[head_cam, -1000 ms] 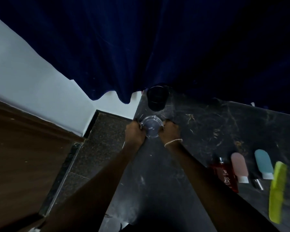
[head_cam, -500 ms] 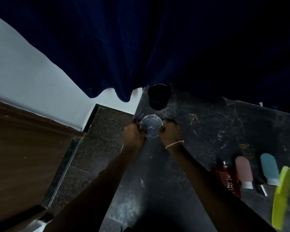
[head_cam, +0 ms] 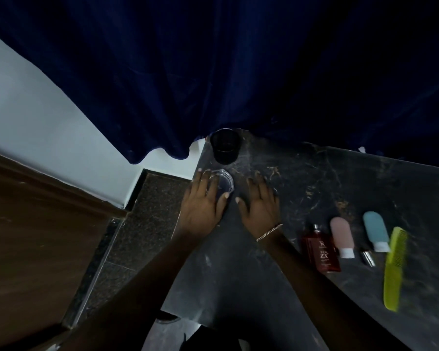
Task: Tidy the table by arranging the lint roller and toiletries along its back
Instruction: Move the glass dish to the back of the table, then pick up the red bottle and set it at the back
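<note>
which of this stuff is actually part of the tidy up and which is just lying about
Part of the job: clear round jar under the left hand, red bottle, pink tube, blue tube, small silver-capped piece, green comb. No lint roller shows.

Just there: black cup at the table's back corner (maybe a holder), blue curtain, bracelet, stone floor.
</note>
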`<state>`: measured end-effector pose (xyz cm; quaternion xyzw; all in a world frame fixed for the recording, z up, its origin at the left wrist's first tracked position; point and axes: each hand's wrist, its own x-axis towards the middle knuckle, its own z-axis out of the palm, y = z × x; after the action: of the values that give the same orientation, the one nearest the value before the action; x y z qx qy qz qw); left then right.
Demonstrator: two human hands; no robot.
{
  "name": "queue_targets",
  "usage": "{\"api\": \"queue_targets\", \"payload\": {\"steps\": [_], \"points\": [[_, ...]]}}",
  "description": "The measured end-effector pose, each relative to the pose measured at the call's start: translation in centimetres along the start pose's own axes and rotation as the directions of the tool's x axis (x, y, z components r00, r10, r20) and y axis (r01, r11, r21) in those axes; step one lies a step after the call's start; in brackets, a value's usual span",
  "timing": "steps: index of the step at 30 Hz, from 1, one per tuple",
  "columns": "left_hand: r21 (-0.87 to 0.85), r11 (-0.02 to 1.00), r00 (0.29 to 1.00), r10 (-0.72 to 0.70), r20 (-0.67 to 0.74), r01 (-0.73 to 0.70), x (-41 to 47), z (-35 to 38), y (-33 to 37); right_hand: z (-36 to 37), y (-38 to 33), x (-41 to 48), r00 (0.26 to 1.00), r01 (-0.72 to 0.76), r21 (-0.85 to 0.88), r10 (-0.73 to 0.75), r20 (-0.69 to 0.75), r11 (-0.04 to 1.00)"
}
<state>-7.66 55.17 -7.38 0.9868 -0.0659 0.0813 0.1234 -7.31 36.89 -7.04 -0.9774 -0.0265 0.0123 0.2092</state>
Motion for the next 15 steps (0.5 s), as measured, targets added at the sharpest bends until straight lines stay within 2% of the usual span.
{"api": "queue_targets", "payload": {"steps": [3,15], "points": [[0.026,0.996,0.996,0.087,0.022,-0.088,-1.0,-0.8,2.2,-1.5,1.3,-2.1,0.999,0.019,-0.034,-0.020,-0.029,0.999],[0.060,0.974,0.975,0.215,0.053,-0.218,-6.8,-0.4,12.7,-7.0,8.3,-11.7,0.992,-0.037,-0.059,0.029,-0.125,0.998]]}}
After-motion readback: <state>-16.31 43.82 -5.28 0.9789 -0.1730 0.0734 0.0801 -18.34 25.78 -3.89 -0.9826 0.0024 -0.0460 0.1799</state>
